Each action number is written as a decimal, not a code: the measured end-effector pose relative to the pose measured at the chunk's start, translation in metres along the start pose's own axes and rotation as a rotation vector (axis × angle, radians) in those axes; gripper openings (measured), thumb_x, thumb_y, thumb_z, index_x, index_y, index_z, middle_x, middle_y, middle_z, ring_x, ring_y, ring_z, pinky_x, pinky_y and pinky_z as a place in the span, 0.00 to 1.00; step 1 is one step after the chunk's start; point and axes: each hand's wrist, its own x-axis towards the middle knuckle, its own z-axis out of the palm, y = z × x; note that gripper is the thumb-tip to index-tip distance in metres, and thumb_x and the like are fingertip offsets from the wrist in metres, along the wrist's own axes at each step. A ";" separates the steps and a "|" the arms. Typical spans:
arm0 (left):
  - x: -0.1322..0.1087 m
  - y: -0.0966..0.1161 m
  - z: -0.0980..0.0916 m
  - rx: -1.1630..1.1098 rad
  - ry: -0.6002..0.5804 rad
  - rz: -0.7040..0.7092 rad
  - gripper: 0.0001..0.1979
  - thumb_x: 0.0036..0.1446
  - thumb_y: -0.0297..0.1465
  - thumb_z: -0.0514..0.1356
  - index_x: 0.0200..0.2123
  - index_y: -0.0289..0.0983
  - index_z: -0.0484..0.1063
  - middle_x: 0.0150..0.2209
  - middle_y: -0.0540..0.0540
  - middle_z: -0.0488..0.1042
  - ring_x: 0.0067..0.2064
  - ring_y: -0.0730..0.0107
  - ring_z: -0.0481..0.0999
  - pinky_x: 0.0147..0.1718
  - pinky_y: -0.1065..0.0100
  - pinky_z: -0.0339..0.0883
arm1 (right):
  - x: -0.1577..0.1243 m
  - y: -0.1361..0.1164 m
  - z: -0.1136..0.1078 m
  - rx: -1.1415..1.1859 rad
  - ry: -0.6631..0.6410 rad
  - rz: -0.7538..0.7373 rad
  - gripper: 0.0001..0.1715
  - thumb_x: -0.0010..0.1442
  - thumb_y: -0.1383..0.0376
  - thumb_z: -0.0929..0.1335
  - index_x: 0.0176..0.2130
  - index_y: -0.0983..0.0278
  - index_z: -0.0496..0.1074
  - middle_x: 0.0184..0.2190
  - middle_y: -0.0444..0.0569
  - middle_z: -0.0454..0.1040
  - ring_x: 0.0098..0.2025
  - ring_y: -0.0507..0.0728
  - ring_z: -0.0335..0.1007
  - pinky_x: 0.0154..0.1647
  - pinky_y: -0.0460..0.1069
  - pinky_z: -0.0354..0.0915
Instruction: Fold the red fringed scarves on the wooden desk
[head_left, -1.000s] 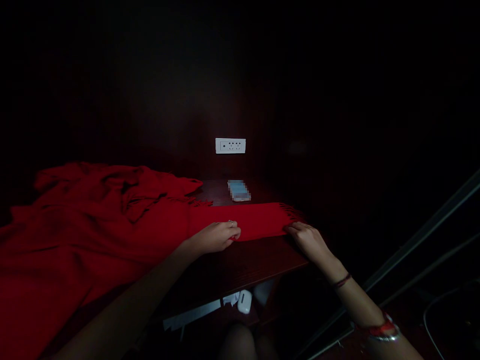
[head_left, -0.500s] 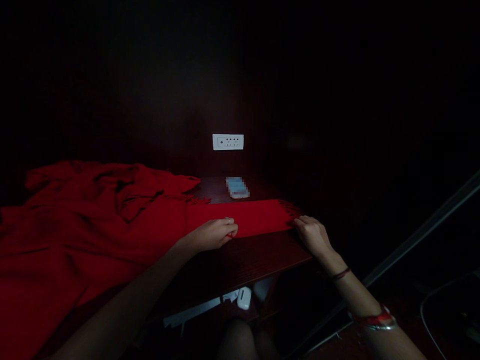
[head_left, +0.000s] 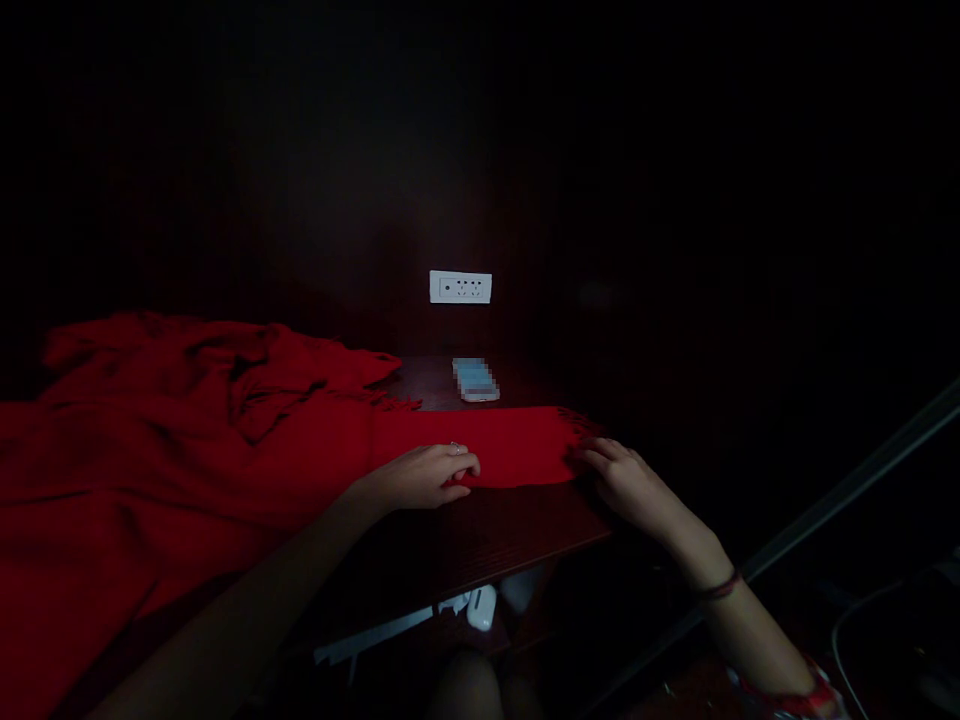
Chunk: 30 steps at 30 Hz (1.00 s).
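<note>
A red fringed scarf [head_left: 525, 445] spreads across the dark wooden desk [head_left: 487, 535], its right part in a flat, narrow strip and its left part in a loose, wrinkled heap. On the strip's near edge rests my left hand [head_left: 420, 476], a ring on one finger; its fingers are bent and the thumb stands apart from them. At the strip's right end my right hand [head_left: 630, 485] reaches its fingers over the corner by the fringe, without a visible pinch. Its fingertips are partly lost in shadow.
A phone [head_left: 475, 380], its screen blurred out, lies behind the strip. White sockets [head_left: 460, 288] are set in the dark back wall. On a shelf below the desktop are a white case [head_left: 481, 607] and papers. A pale cable [head_left: 844, 650] hangs at the lower right.
Both hands have loosened from closed grips on the scarf's near edge; the fingers are now straighter. The strip's near edge lies slightly closer to me. The view has shifted a little.
</note>
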 end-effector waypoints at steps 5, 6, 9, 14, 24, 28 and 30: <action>0.002 -0.001 0.007 -0.008 0.056 -0.046 0.15 0.56 0.38 0.45 0.46 0.42 0.60 0.48 0.48 0.59 0.48 0.69 0.59 0.47 0.67 0.50 | 0.015 -0.020 0.002 0.186 -0.043 -0.211 0.16 0.54 0.70 0.58 0.42 0.64 0.66 0.39 0.51 0.68 0.40 0.53 0.64 0.40 0.47 0.59; 0.002 -0.003 0.010 0.004 0.051 -0.074 0.17 0.58 0.38 0.43 0.49 0.43 0.57 0.51 0.48 0.57 0.51 0.69 0.56 0.49 0.65 0.48 | 0.016 -0.021 0.004 0.184 -0.045 -0.219 0.15 0.55 0.70 0.58 0.40 0.64 0.67 0.37 0.50 0.69 0.38 0.52 0.65 0.38 0.46 0.60; 0.002 -0.012 0.021 0.051 -0.052 -0.187 0.20 0.59 0.37 0.38 0.56 0.45 0.43 0.57 0.46 0.46 0.57 0.65 0.44 0.51 0.57 0.41 | 0.016 -0.019 0.010 0.140 -0.017 -0.216 0.14 0.56 0.70 0.57 0.38 0.63 0.68 0.33 0.49 0.70 0.34 0.51 0.66 0.34 0.45 0.60; 0.002 -0.021 0.028 0.071 -0.177 -0.247 0.22 0.58 0.41 0.36 0.56 0.47 0.39 0.59 0.46 0.40 0.58 0.61 0.37 0.50 0.50 0.39 | 0.013 -0.017 0.012 0.028 0.103 -0.150 0.13 0.56 0.70 0.58 0.34 0.65 0.69 0.28 0.49 0.69 0.30 0.52 0.64 0.31 0.45 0.59; 0.002 -0.017 0.024 0.049 -0.191 -0.256 0.23 0.58 0.42 0.38 0.56 0.48 0.40 0.59 0.46 0.39 0.58 0.59 0.37 0.50 0.50 0.38 | -0.004 0.000 0.009 0.176 -0.008 -0.110 0.18 0.54 0.74 0.57 0.40 0.64 0.68 0.38 0.50 0.69 0.39 0.52 0.65 0.40 0.46 0.61; 0.005 -0.022 0.022 0.042 -0.132 -0.273 0.22 0.57 0.43 0.37 0.55 0.49 0.42 0.59 0.48 0.40 0.58 0.60 0.39 0.49 0.50 0.40 | 0.011 0.011 -0.017 0.212 -0.162 -0.149 0.17 0.52 0.74 0.58 0.38 0.63 0.69 0.36 0.48 0.71 0.37 0.52 0.67 0.38 0.46 0.62; 0.006 -0.027 0.022 0.086 -0.026 -0.341 0.22 0.58 0.41 0.36 0.55 0.48 0.44 0.59 0.48 0.41 0.58 0.62 0.40 0.49 0.51 0.41 | 0.036 0.006 -0.024 0.221 -0.127 -0.123 0.14 0.53 0.71 0.59 0.37 0.63 0.70 0.34 0.48 0.72 0.36 0.53 0.67 0.37 0.46 0.62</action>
